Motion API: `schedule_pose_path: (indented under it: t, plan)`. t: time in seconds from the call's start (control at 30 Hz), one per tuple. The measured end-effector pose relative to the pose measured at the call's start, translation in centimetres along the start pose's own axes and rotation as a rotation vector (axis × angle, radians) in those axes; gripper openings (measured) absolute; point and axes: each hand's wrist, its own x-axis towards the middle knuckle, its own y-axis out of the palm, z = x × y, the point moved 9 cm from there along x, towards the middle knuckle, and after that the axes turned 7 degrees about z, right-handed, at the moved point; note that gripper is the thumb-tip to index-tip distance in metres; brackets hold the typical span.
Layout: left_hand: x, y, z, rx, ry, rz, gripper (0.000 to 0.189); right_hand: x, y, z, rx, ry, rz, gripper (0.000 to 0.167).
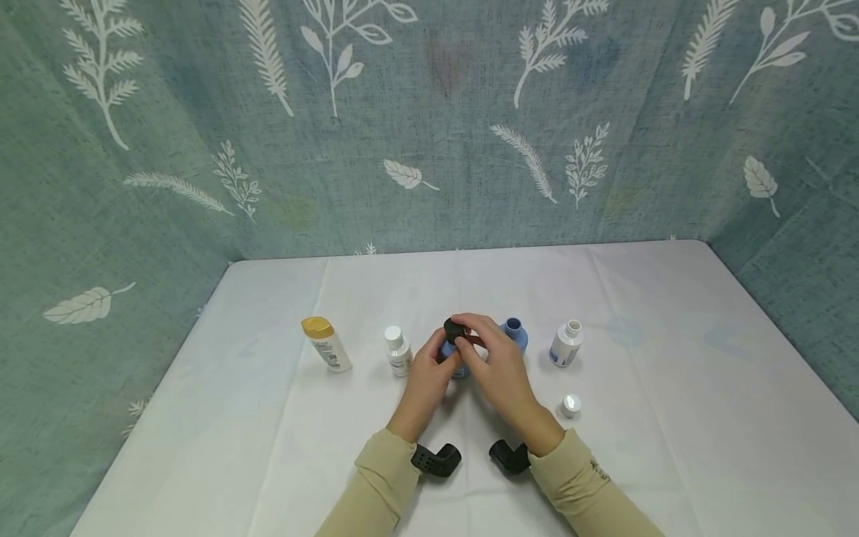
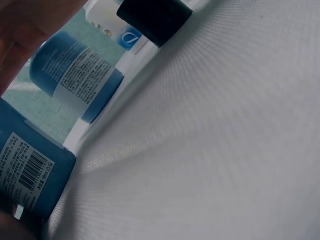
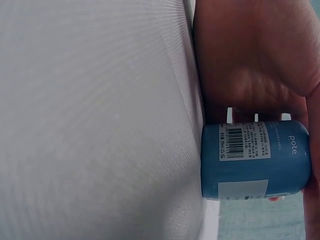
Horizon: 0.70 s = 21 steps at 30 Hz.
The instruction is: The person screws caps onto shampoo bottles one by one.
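Observation:
Low between both hands stands a blue bottle (image 1: 460, 371) with a printed barcode label, upright on the white cloth. My left hand (image 1: 428, 373) grips its side, fingers wrapped behind it in the right wrist view. Over the bottle's top, my right hand (image 1: 498, 367) pinches a black cap (image 1: 453, 330) between thumb and fingers. Fingers hide the bottle's neck, and I cannot tell whether the cap sits on it. Just right of the hands is a second blue bottle (image 1: 515, 333), its mouth uncovered.
Left of the hands stand a white bottle with a white cap (image 1: 399, 350) and a white bottle with a yellow cap (image 1: 326, 345). On the right are an uncapped white bottle (image 1: 566, 344) and a loose white cap (image 1: 570, 405). Patterned green cloth (image 1: 429, 127) hangs behind the table.

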Motion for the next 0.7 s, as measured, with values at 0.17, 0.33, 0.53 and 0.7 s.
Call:
schedule_pose_path:
  t: [0.17,0.33,0.53,0.7]
  plan:
    - [-0.1,0.0,0.0,-0.006,0.007,-0.005,0.032,0.0,0.1,-0.1,0.021,-0.007,-0.007,0.026]
    - [-0.1,-0.2,0.1,0.007,0.017,-0.017,0.032,0.0,0.1,-0.1,0.022,-0.016,-0.016,0.028]
    - [0.6,-0.4,2.1,0.005,0.01,-0.02,0.032,-0.1,0.3,-0.3,0.011,0.006,-0.001,0.034]
    - [1.2,-0.4,3.1,0.022,0.034,-0.025,0.032,0.0,0.2,-0.5,0.049,0.032,0.001,0.034]
